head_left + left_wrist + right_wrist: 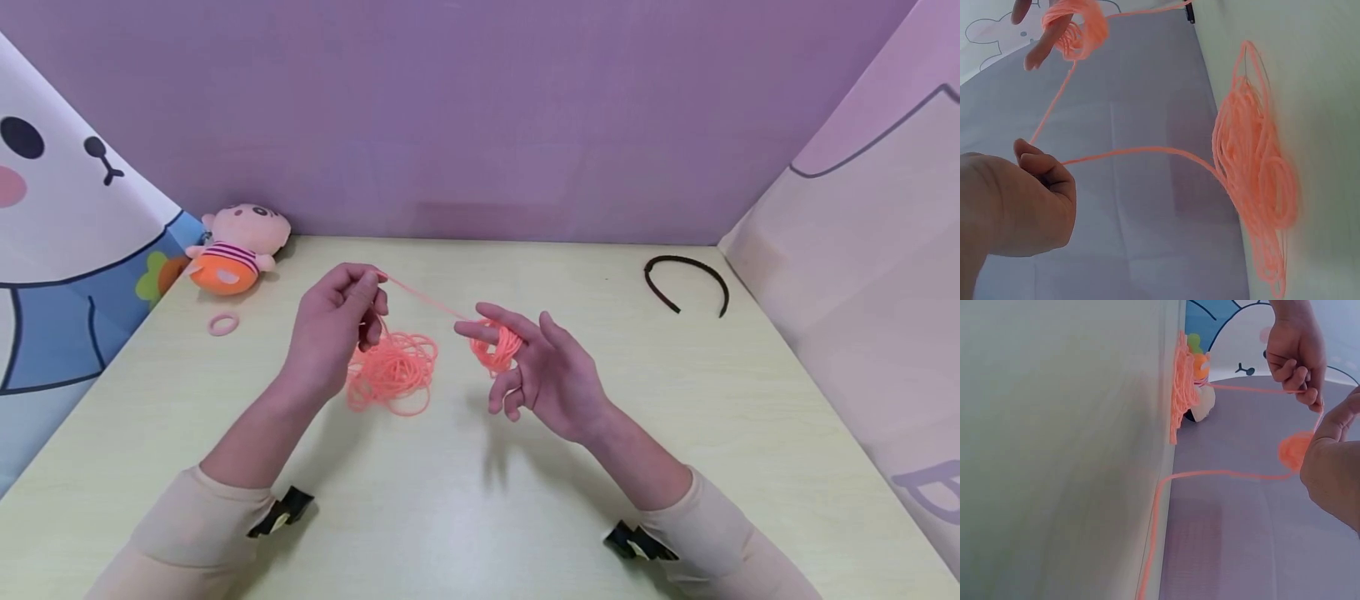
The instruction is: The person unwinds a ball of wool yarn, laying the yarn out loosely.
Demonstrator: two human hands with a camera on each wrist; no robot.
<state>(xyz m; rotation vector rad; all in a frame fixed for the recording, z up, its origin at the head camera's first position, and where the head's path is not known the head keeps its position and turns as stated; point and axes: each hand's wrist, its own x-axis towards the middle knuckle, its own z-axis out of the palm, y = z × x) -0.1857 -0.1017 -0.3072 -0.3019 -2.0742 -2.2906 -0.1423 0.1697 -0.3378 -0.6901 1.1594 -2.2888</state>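
Note:
My left hand (324, 333) pinches a strand of coral-coloured yarn (423, 297) between thumb and fingers. The strand runs taut across to a small wound bundle of the same yarn (506, 351), looped round the index and middle fingers of my right hand (562, 383). Those two fingers are extended, the thumb stands up apart from them, and the ring and little fingers bend loosely. Below and beside the left hand, a loose tangled heap of yarn (397, 375) lies on the table. In the left wrist view, a strand rises from the heap (1250, 156) to the left hand (1029, 200).
At the back left sits a plush toy (238, 250) in orange shorts, with a small pink ring (222, 324) in front of it. A dark headband (686, 260) lies at the back right. A purple wall panel (480, 125) closes the far edge of the pale table (480, 533).

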